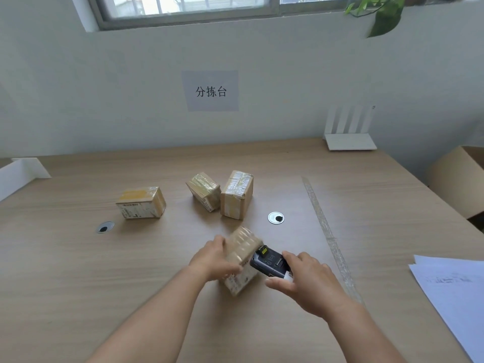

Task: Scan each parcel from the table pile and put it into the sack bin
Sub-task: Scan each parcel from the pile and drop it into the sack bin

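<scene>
My left hand (213, 259) grips a small taped cardboard parcel (242, 260) near the table's front middle; the parcel is blurred and tilted. My right hand (305, 279) holds a dark handheld scanner (268, 262) right against the parcel's right side. Three more taped parcels stand farther back on the wooden table (78, 271): one at the left (141, 203), one tilted in the middle (204, 191) and one upright just right of it (237, 193). No sack bin is in view.
Two round cable grommets (275, 218) (105, 227) sit in the tabletop. A clear ruler (327, 231) lies along the right side, with white papers (453, 292) at the right edge. A white router (348, 138) stands at the back, and an open cardboard box (458, 179) stands beyond the right edge.
</scene>
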Motion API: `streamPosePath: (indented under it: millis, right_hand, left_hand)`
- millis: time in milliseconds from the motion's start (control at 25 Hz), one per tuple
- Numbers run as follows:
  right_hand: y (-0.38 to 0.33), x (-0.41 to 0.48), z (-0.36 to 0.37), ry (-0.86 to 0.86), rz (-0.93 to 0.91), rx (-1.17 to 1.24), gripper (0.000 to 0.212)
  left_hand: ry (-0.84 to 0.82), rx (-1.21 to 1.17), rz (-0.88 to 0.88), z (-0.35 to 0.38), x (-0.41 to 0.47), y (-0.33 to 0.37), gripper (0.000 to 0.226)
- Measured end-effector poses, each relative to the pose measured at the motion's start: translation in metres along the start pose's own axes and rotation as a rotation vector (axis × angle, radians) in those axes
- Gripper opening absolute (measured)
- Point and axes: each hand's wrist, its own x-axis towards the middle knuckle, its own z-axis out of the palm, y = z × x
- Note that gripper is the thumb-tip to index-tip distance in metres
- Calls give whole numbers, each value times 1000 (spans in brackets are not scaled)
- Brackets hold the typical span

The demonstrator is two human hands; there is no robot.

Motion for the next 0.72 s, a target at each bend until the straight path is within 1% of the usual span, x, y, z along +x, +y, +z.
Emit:
streamPosePath:
  millis: [80,120,160,240,360,440,560,720]
  right_hand:
    - [-8,-9,-6,-5,10,-12,58]
    - [-14,-13,-8,-5,9,-19,57]
    - [-22,-16,-10,-5,4,-24,56]
    - [-44,-22,-14,-4,-24,-34,54]
    - [-83,-30,-16,7,-93,-56,52]
    - [-107,-35,-13,7,-132,-74,54]
    - [-136,-41,-6,-6,-174,-116,55]
    - [-159,-51,2,-48,-210,-172,56]
  left_hand:
    - [49,-534,-109,-17,-8,-21,59]
    - [56,-760,-174,-29,-14,-31,55]
    - [58,-929,-234,-41,-18,-44,52]
    - [89,-1126,-266,-68,-31,-67,49]
    - [199,-1233,-244,-99,-56,-101,57]
    - [257,-1203,-221,-113,-74,-117,56]
    - [293,-1115,-215,-125,-99,-136,54]
    - [338,-1185,-235,-128,-116,-153,49]
